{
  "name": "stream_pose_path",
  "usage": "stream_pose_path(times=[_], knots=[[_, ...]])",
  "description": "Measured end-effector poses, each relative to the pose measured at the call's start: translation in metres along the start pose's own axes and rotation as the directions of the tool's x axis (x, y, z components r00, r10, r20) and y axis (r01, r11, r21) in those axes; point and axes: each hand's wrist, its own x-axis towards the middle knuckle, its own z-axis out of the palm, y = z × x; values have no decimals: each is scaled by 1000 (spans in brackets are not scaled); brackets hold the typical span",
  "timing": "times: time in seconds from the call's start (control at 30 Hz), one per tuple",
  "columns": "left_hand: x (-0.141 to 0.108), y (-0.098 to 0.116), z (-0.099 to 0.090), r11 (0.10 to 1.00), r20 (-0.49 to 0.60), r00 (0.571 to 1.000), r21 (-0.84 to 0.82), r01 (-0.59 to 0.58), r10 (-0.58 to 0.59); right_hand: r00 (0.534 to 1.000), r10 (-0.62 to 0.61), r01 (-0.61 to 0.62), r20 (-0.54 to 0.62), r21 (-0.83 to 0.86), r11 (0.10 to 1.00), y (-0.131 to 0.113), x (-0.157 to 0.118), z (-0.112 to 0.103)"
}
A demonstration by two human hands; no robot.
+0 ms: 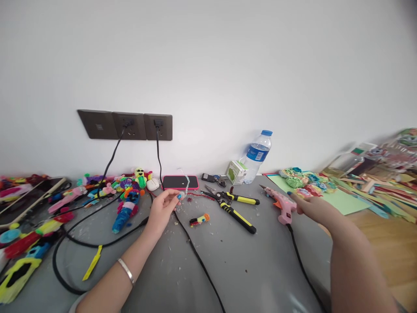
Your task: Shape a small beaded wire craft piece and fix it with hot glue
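Governing relation, as judged: pink glue gun (285, 208) at the left-hand side of the right hand (309, 207), rear end toward that hand; long axis slanted across the worktop (250, 282), nozzle pointed leftward and slightly toward the wall (208, 65); nearest to the right hand, well apart from the left hand (164, 206); handle turned toward the near side, with black cord (296, 250) trailing from its base; right hand with fingers extended at the gun's rear, firmness of grip and true contact impossible to tell from this angle.

Held in the left hand, between pinched thumb and fingers: silvery pipe cleaner (187, 180); above the fingertips, mostly upright, bent over leftward at the top; in front of a phone (180, 182) with a pink edge.

Between the two hands: pliers (239, 219) with black and yellow handles, spread apart, ends toward the right, tips toward the left hand; nearer the viewer, just right of the left hand, a small fuzzy figure (199, 220) in yellow, black and orange, lying on its side and apart from both hands.
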Motion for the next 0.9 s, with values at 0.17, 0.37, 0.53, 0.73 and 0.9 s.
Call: stream_pose_path(times=[0.17, 0.37, 0.53, 0.73, 0.9], knots=[[-1, 3, 0, 1000, 8, 1000, 13, -21, 21, 969, -187, 232, -161, 335, 913, -81, -38, 6], [-1, 4, 0, 999, 17, 999, 35, -36, 35, 767, -641, 378, 32, 785, 491, -185, -78, 62], [-2, 4, 0, 996, 32, 998, 69, -62, 60, 762, -648, 281, 14, 893, 350, -203, -78, 97], [-3, 5, 2, 989, 101, 989, 87, -119, 110, 758, -652, 229, -14, 942, 247, -190, -78, 105], [-4, 3, 1, 979, 159, 978, 134, -155, 134, 751, -659, 223, -36, 954, 202, -187, -85, 104]])
